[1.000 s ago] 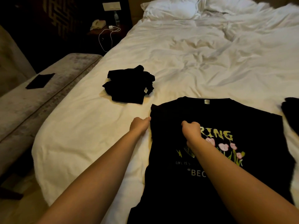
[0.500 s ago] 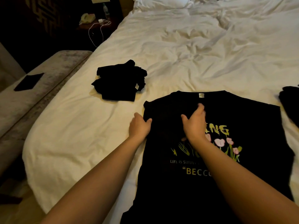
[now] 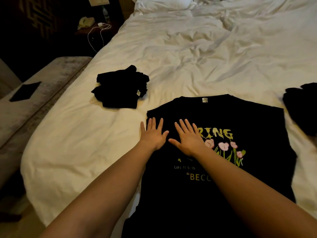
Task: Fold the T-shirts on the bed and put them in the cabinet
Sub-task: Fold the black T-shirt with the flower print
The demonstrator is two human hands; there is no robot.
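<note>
While both palms lie flat with fingers spread, gripping nothing, the left hand (image 3: 153, 134) presses the folded left edge of the black T-shirt (image 3: 211, 200) and the right hand (image 3: 188, 137) presses the chest just beside it, thumbs nearly touching. Shirt lies print-up on the white bed (image 3: 197, 54), near its foot end; long axis runs collar-to-hem, collar pointing toward the pillows (image 3: 164, 4), hem toward the viewer. White neck tag (image 3: 204, 100), text too small to read. Legible print: "RING", "LIFE IS SUN", "BECC", partly hidden by the right arm; pink flowers w/ green stems. Folded black garments (image 3: 120, 91) sit up-left, apart from the shirt; another dark garment (image 3: 301, 107) at right edge. Bench (image 3: 39, 100) alongside bed's left.
</note>
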